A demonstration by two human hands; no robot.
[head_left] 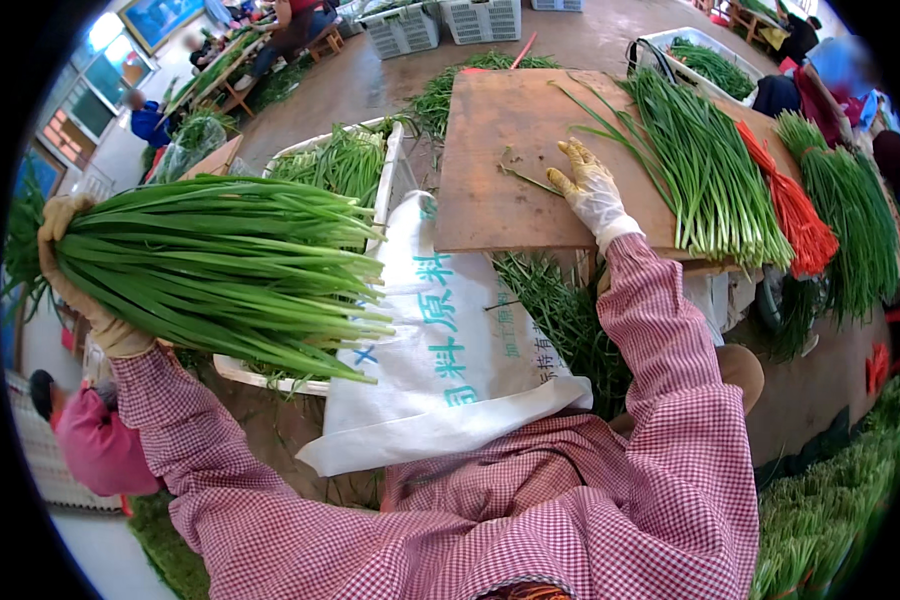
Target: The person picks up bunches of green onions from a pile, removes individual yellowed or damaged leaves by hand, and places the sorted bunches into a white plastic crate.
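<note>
In my gloved left hand (pixel 82 302) I grip a thick bunch of garlic chives (pixel 210 265), held out to the left with the pale cut ends toward the middle. My right hand (pixel 590 190), in a stained white glove, lies over the brown wooden board (pixel 490 130) with its fingers stretched apart. A thin stray stalk (pixel 532 180) lies by its fingertips. To the right of that hand, a loose pile of chives (pixel 705 165) rests on the board, beside a bundle of red ties (pixel 795 210).
A white sack (pixel 410 350) covers my lap. A white crate of chives (pixel 385 180) stands left of the board. Tied chives (pixel 845 220) hang over the right end. More chives (pixel 850 510) stand at lower right. Other people sit around; one in pink (pixel 105 440) is at left.
</note>
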